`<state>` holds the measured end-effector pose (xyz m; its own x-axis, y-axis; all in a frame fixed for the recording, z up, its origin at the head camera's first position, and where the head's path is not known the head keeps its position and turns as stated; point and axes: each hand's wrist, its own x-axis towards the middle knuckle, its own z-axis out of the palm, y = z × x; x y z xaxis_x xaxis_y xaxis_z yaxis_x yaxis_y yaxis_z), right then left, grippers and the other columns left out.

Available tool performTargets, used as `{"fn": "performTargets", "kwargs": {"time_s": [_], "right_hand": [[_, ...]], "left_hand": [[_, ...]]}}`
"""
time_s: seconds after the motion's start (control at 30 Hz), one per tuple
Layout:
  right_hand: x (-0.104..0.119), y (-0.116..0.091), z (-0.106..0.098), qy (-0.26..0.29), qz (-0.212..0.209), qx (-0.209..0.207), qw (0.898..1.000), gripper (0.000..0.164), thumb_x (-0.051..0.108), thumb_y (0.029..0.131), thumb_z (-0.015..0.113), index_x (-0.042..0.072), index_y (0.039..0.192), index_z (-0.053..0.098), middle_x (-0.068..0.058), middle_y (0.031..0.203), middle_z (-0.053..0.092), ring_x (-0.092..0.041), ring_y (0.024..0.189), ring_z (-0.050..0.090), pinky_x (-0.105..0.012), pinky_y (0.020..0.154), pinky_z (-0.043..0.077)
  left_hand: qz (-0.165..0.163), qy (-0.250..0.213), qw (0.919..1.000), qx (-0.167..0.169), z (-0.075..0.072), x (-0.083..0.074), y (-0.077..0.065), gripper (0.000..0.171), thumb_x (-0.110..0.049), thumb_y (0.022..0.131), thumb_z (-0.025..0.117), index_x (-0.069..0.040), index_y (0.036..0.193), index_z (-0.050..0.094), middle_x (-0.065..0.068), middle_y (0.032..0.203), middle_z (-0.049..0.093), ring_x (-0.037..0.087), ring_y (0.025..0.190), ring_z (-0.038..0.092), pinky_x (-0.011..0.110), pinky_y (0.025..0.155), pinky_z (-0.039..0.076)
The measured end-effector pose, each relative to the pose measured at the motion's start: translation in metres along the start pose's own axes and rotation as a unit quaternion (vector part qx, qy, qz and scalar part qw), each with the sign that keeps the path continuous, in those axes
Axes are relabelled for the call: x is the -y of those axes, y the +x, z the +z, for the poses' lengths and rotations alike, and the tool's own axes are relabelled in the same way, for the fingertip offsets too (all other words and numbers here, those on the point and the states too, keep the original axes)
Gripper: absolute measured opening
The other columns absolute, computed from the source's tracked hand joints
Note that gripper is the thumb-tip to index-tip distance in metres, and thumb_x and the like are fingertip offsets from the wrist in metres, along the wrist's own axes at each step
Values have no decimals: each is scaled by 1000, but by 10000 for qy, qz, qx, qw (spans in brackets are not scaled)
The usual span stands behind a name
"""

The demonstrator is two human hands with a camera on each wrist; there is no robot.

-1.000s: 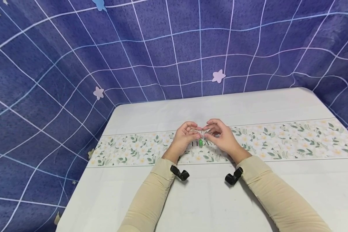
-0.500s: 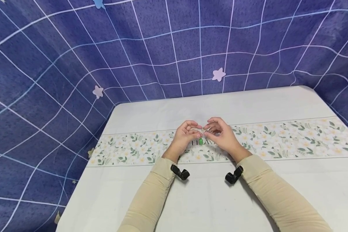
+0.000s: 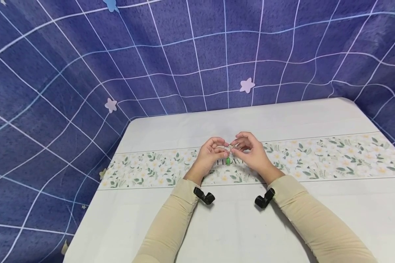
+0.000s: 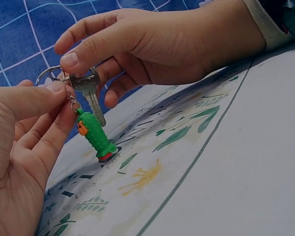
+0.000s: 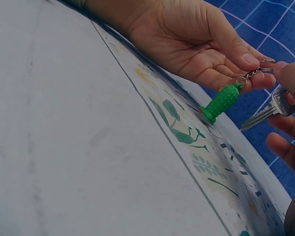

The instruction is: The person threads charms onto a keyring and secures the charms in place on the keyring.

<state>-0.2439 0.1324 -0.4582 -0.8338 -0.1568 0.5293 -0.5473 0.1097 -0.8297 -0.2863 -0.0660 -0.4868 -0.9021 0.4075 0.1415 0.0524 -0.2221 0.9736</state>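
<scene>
Fingertip to fingertip, my left hand (image 3: 208, 155) and right hand (image 3: 255, 155) meet over the table's middle. Between left thumb and fingers I pinch a metal key ring (image 4: 43, 74). From it, on a short chain, hangs a knobbly green cactus-like charm (image 4: 95, 133) with an orange spot and a red base. A silver key (image 4: 90, 92) points downward beside the charm, its head right at my right fingertips. My right thumb and index finger pinch at the ring and key head; the exact grip is partly hidden. In the right wrist view the key (image 5: 265, 113) shows side-on.
A white table (image 3: 230, 223) lies under the hands, crossed by a band of flower print (image 3: 319, 159) with lettering. Behind and to the left hangs a blue grid-patterned curtain (image 3: 171, 58) with star shapes. A black strap piece (image 3: 204, 195) sits at each wrist.
The right fingertips have shifted slightly, and more metal shows between the two hands. The left hand stays nearly still, with the green charm hanging below it throughout.
</scene>
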Motion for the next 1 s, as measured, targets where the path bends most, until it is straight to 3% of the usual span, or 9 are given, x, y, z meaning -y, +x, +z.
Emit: {"fn": "performTargets", "kwargs": {"time_s": [0.2,0.53,0.7,0.9,1.0], "right_hand": [[0,0,0,48,-174,-65,9998,45,-11,86,73,-9,126,51,-29,107,68,-20,85,66,-27,75,54],[-1,0,1,132,-432,-230,9987,47,-15,84,73,-12,125,50,-32,106,66,-21,85,66,-25,75,55],[-1,0,0,126,-322,-291,9990,49,-14,84,74,-11,126,50,-31,107,66,-19,87,65,-26,78,55],[-7,2,-4,728,31,-314,9968,54,-21,83,69,-13,131,45,-36,110,61,-16,83,68,-22,74,58],[-9,4,-6,902,139,-290,9954,56,-22,84,68,-12,134,44,-38,111,60,-17,80,68,-21,70,58]], "left_hand": [[11,-49,9995,297,1,0,-1,52,21,88,61,15,134,39,0,110,65,14,96,68,28,81,59],[-161,91,9972,721,1,2,-1,55,24,88,59,7,137,43,2,111,64,16,98,67,27,84,59],[-179,264,9969,723,0,3,-1,51,22,88,60,2,134,47,4,112,64,16,98,67,29,84,59],[-314,519,9959,665,-1,1,-2,53,19,88,64,4,135,46,19,120,61,16,99,67,30,83,59],[-372,654,9950,653,-2,1,-2,57,18,87,67,6,138,44,19,121,60,15,98,67,31,84,59]]}}
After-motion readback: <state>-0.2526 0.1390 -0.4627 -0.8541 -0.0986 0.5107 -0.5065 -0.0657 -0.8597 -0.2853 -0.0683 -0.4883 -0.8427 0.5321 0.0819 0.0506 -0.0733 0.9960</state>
